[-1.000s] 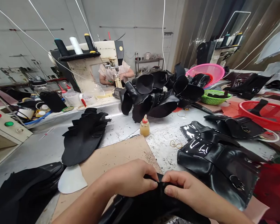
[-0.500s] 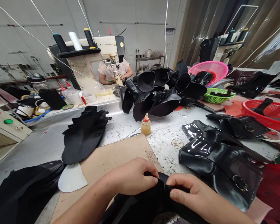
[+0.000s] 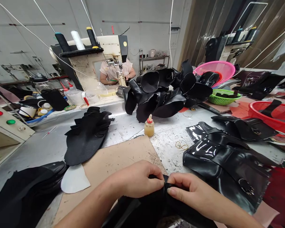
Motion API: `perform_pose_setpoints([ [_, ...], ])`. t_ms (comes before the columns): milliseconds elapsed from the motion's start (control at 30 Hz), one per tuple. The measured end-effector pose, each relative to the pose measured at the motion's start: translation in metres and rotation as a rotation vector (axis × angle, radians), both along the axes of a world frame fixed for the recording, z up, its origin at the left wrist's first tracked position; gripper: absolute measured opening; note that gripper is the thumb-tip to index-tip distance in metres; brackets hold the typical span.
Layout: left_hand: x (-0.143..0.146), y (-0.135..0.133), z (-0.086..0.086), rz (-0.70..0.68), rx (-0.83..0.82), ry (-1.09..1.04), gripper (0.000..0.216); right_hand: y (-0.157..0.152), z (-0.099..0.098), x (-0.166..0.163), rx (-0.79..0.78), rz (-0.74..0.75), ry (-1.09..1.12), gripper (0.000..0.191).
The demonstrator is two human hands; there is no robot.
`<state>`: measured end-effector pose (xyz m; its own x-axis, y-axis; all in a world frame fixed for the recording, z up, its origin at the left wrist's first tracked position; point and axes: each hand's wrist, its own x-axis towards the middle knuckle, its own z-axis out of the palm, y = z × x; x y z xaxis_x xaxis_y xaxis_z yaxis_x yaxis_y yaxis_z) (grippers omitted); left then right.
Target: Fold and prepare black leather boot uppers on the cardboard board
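Between my hands is a black boot upper, its lower part cut off by the bottom of the view. My left hand pinches its edge between thumb and fingers. Close beside it, my right hand pinches the same piece, thumb on the near side. A seam or fold line runs between the two fingertips. Under my left forearm lies a tan board, and a white rounded piece sits at its left edge. A small glue bottle with a red collar stands beyond the board.
Black cut pieces are stacked at left, with more nearer. Glossy black uppers lie at right. Several black boot shafts are heaped behind the bottle. A red basket stands far right; a co-worker sits behind the sewing machine.
My right hand has moved slightly left and up, so the fingertips of both hands are closer together on the black upper. The view has shifted a little.
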<state>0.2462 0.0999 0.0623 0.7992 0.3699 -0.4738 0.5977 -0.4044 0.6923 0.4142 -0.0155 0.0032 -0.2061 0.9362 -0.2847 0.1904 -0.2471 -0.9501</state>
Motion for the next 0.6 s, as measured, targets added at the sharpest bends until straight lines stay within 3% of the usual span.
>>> perform_pose_setpoints([
  [133, 0.003, -0.003, -0.007, 0.035, 0.045, -0.037, 0.024, 0.001, 0.001, 0.003, 0.025, 0.013, 0.016, 0.026],
  [267, 0.006, -0.006, -0.012, 0.063, 0.054, -0.059, 0.022, 0.002, 0.000, 0.011, -0.073, 0.127, 0.101, 0.034],
  [400, 0.007, -0.006, -0.013, 0.056, 0.047, -0.073, 0.021, 0.003, -0.003, 0.009, -0.172, 0.096, 0.103, 0.030],
  [600, 0.005, -0.005, -0.013, 0.025, 0.044, -0.083, 0.021, 0.006, -0.003, 0.005, -0.167, 0.072, 0.140, 0.026],
])
